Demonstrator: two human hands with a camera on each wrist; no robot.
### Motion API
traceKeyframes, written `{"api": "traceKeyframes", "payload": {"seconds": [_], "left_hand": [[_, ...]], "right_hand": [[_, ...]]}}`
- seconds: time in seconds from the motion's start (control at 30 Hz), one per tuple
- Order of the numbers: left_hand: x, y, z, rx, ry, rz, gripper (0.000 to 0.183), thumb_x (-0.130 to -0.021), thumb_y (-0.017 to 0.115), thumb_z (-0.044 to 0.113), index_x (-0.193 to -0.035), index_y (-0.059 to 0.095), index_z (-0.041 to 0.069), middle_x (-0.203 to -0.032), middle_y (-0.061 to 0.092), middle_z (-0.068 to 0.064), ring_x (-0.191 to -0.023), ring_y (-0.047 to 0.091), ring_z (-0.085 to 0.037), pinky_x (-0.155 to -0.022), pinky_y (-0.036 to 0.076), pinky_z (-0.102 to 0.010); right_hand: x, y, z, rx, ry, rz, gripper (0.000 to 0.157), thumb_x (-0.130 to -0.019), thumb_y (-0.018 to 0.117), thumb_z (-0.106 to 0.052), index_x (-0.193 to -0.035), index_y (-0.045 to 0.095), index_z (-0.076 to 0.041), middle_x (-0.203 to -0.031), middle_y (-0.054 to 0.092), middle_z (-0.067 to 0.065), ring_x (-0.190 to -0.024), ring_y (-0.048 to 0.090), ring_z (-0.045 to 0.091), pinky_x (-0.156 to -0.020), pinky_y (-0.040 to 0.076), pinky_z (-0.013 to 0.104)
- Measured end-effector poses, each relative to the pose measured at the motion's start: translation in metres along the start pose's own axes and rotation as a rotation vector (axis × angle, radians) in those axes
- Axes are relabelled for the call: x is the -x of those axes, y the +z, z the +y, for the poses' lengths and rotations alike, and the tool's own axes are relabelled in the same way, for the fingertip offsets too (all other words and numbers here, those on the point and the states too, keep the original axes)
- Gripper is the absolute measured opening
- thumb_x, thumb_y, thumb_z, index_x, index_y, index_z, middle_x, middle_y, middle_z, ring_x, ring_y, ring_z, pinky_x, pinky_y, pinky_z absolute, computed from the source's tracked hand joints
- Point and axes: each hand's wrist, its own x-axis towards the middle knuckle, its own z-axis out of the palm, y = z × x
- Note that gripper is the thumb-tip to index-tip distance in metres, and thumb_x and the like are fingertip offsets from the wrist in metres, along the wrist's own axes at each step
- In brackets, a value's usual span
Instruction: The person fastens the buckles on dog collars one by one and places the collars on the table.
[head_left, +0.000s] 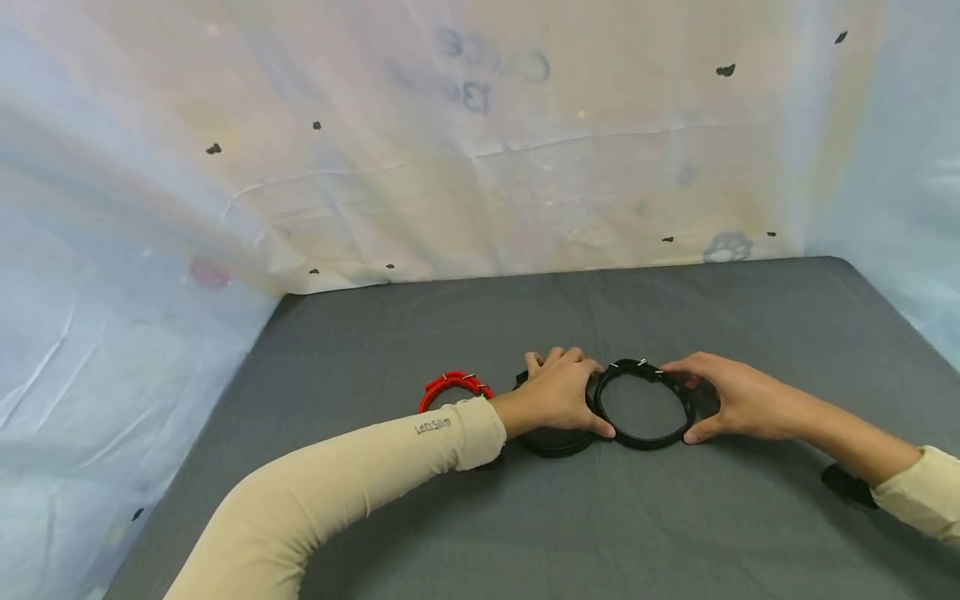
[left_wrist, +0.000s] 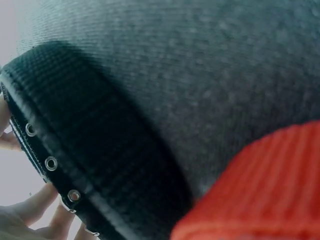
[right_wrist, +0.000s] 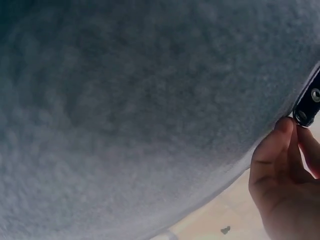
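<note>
A black collar with metal fittings [head_left: 648, 444] lies as a ring between my two hands. My left hand [head_left: 551, 398] reaches over a second black collar [head_left: 555, 451], its thumb and forefinger at the near ring's left side. From the right, my right hand [head_left: 738, 400] holds the opposite side, thumb low and fingers high on the band. Metal eyelets show on a black collar [left_wrist: 90, 135] in the left wrist view, with fingers [left_wrist: 37, 205] below it. The right wrist view has my thumb and fingertips at the end of a black strap [right_wrist: 308, 102].
Left of the black collars is a red collar [head_left: 453, 380], partly covered by my left sleeve [head_left: 360, 467]. Grey cloth covers the table [head_left: 375, 333]. A pale printed sheet [head_left: 480, 167] hangs behind and at both sides. Something dark [head_left: 847, 486] shows under my right wrist.
</note>
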Motion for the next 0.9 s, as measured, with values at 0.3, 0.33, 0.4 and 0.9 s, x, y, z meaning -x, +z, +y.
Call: {"api": "traceKeyframes", "payload": {"seconds": [0.3,0.33,0.4,0.9], "left_hand": [[0.002,-0.017,-0.009,0.053,0.036,-0.012,0.091,-0.069,0.081,0.066,-0.147,0.047,0.033,-0.138,0.053,0.008,-0.12,0.049,-0.014,-0.091,0.028,-0.043],[0.003,-0.021,-0.012,0.074,0.038,-0.005,0.09,-0.07,0.081,0.064,-0.147,0.047,0.032,-0.138,0.053,0.008,-0.121,0.05,-0.015,-0.091,0.028,-0.043],[0.006,-0.029,-0.02,0.117,0.042,0.016,0.086,-0.073,0.081,0.062,-0.146,0.049,0.032,-0.137,0.054,0.007,-0.122,0.05,-0.016,-0.091,0.029,-0.043],[0.018,-0.036,-0.171,0.121,-0.073,0.392,0.046,-0.096,0.066,0.038,-0.137,0.058,0.019,-0.137,0.056,-0.007,-0.127,0.048,-0.031,-0.096,0.031,-0.052]], "right_hand": [[0.0,-0.005,-0.002,0.001,0.029,-0.07,0.098,-0.065,0.087,-0.055,-0.144,0.051,-0.01,-0.13,0.057,0.008,-0.11,0.059,0.023,-0.084,0.052,0.043],[0.001,-0.006,-0.002,0.007,0.035,-0.079,0.1,-0.065,0.087,-0.056,-0.145,0.049,-0.009,-0.131,0.056,0.009,-0.109,0.058,0.022,-0.084,0.052,0.043],[0.002,-0.01,-0.002,0.01,0.051,-0.096,0.104,-0.065,0.086,-0.057,-0.147,0.047,-0.008,-0.134,0.054,0.01,-0.11,0.057,0.022,-0.084,0.052,0.042],[-0.033,-0.035,0.008,0.215,0.079,0.106,0.059,-0.097,0.065,-0.039,-0.142,0.052,-0.003,-0.142,0.049,0.027,-0.131,0.043,0.05,-0.1,0.038,0.068]]}}
